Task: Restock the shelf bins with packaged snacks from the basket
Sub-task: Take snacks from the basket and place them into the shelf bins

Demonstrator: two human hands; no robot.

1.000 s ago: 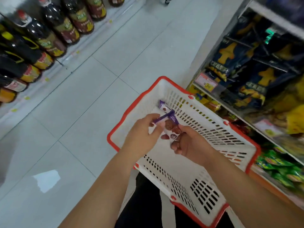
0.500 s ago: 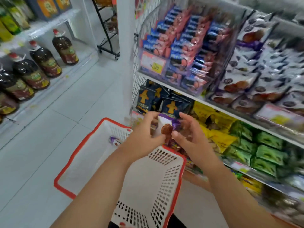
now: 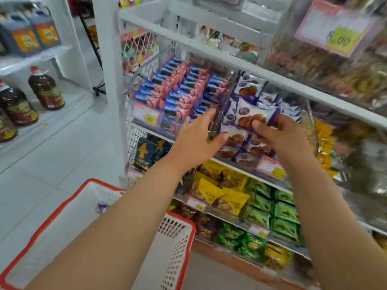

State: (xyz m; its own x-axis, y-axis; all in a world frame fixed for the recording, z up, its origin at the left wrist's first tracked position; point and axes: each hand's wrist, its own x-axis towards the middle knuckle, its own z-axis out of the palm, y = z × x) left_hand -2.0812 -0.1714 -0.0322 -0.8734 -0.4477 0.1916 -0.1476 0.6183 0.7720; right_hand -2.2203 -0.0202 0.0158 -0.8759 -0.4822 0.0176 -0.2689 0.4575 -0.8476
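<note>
right hand (image 3: 282, 139) pinches glossy flat snack packet (image 3: 254, 117).

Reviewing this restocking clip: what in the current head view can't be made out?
- Red-rimmed white plastic basket: its inside is mostly hidden by the left forearm; only a purple scrap shows, so what remains is unclear.
- White-and-purple cookie packet gripped by the right hand: print too blurred to read.
- Pink-and-yellow price tag, top right: motion blur hides the leading digits.
- Left hand: contact with the clear bin divider uncertain.
</note>
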